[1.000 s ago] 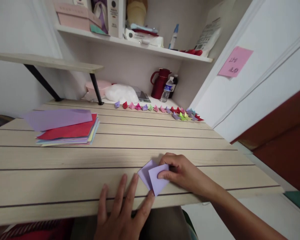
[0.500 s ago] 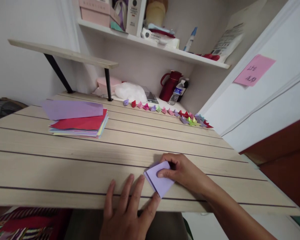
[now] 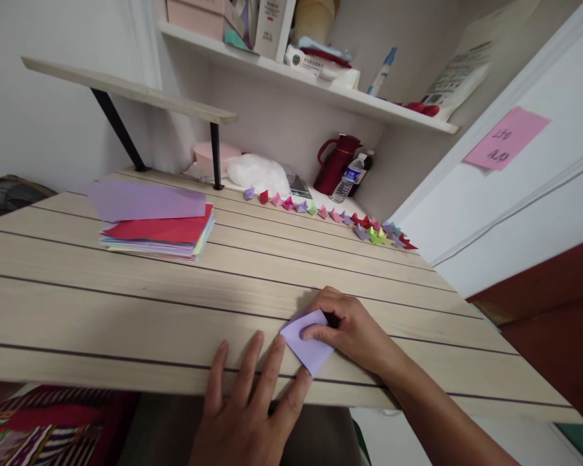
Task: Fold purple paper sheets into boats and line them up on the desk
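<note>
One slatted desk (image 3: 126, 291) filling the lower view, pale wood with dark seams. Above it, two shelves: a thin one (image 3: 126, 90) on black brackets at left, a white one (image 3: 320, 90) crowded with boxes and bottles at the back. One stack of coloured sheets (image 3: 160, 234) at far left of the desk, a lilac sheet (image 3: 146, 200) lying on top, red just under it. One pink note (image 3: 506, 138) stuck on the right wall. One maroon jug (image 3: 337, 165) beside one water bottle (image 3: 350, 177) in the back corner. One row of small folded pieces (image 3: 330, 217) strung along the far edge, roughly sixteen, bunching up at the right end, too small for an exact count. Near edge now: one lilac folded paper (image 3: 307, 342), flat on the desk, well apart from the stack. Right hand (image 3: 354, 330) curled over its right side, fingertips pressing down on the fold, not lifting. Left hand (image 3: 250, 408) spread flat with fingers extended, thumb and forefinger just touching the paper's lower left edges, grasping nothing.
</note>
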A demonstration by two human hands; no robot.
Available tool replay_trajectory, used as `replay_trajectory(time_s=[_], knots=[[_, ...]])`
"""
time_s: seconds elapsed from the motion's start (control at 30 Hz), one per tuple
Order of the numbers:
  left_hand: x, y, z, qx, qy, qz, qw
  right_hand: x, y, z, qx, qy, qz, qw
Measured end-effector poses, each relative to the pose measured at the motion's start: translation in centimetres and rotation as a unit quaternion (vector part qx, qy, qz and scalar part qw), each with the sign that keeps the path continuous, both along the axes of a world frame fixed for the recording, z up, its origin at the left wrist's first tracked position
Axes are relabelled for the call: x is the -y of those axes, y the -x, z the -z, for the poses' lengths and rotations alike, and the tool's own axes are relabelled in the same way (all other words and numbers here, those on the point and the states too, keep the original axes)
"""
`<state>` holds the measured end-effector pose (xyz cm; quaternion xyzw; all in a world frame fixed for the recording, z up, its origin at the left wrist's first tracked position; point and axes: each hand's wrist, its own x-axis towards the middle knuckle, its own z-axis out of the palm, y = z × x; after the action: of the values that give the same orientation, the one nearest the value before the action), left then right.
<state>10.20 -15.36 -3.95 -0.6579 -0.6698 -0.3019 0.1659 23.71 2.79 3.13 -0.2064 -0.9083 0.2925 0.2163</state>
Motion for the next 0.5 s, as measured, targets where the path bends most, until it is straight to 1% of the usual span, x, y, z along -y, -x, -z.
replay_trajectory(time_s=[0.2, 0.4, 0.5], knots=[[0.15, -0.25, -0.05, 0.016, 0.0, -0.007, 1.0, -0.34, -0.08, 0.0, 0.029, 0.04, -0.002, 0.999], [0.23, -0.34, 0.06, 0.013, 0.001, -0.007, 1.0, -0.59, 0.01, -0.11, 0.048, 0.024, -0.019, 0.998], [0.2, -0.35, 0.08, 0.011, -0.001, -0.005, 1.0, -0.46, 0.29, -0.27, 0.058, 0.026, -0.016, 0.998]])
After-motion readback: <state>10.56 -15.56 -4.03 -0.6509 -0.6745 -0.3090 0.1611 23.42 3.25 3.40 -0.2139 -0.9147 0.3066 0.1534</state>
